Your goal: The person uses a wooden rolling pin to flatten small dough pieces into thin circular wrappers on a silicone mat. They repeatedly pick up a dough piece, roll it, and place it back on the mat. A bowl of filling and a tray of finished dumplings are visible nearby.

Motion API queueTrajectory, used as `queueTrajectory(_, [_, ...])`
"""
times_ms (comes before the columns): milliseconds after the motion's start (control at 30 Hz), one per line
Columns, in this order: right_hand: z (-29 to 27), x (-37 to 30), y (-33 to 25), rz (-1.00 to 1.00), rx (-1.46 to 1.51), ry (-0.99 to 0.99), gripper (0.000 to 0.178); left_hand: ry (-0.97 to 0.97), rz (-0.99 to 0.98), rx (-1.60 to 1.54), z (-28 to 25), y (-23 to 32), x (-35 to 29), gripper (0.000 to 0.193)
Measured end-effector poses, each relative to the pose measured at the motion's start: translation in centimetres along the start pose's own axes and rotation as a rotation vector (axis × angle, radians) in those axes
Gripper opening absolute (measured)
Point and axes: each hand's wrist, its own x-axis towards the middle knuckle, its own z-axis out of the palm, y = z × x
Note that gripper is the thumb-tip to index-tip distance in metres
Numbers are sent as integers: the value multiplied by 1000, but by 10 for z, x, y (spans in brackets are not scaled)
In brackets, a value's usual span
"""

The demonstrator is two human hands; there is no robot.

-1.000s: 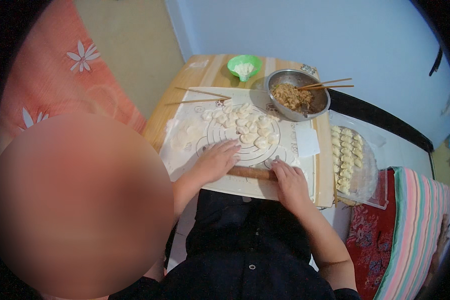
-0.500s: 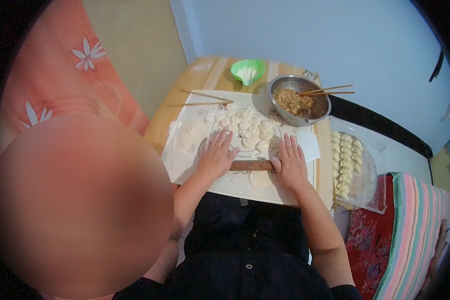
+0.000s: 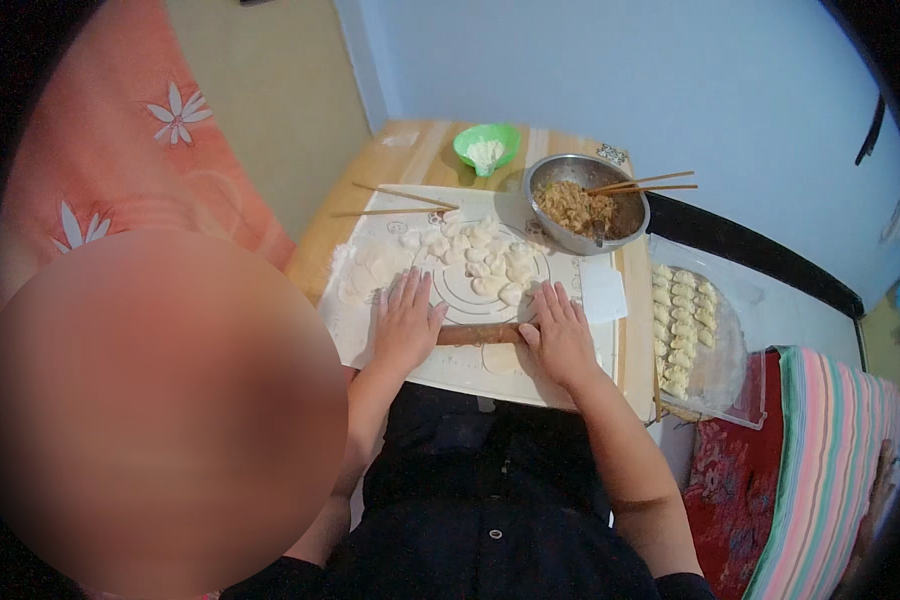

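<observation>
A wooden rolling pin (image 3: 480, 333) lies across a white pastry mat (image 3: 590, 360) on the table. My left hand (image 3: 406, 325) rests flat on its left end and my right hand (image 3: 558, 332) flat on its right end, fingers spread. A flattened round of dough (image 3: 500, 357) lies just below the pin, toward me. Several small dough pieces (image 3: 475, 255) are scattered on the mat beyond my hands.
A metal bowl of filling (image 3: 582, 212) with chopsticks (image 3: 642, 184) across it stands at the back right. A green bowl (image 3: 486, 147) sits behind the mat. Another chopstick pair (image 3: 395, 201) lies at the left. A tray of folded dumplings (image 3: 682, 325) is at the right.
Both hands and the rolling pin have moved away from me up the mat, leaving the flattened dough showing below the pin.
</observation>
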Motion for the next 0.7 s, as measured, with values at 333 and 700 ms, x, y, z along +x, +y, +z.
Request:
queueTrajectory(333, [-29,-72,-8,-129,175,15,39,-519,250,-359,-6,53,6,43])
queueTrajectory(700, [-47,-81,-6,-196,69,110,41,-588,308,-241,14,78,23,18])
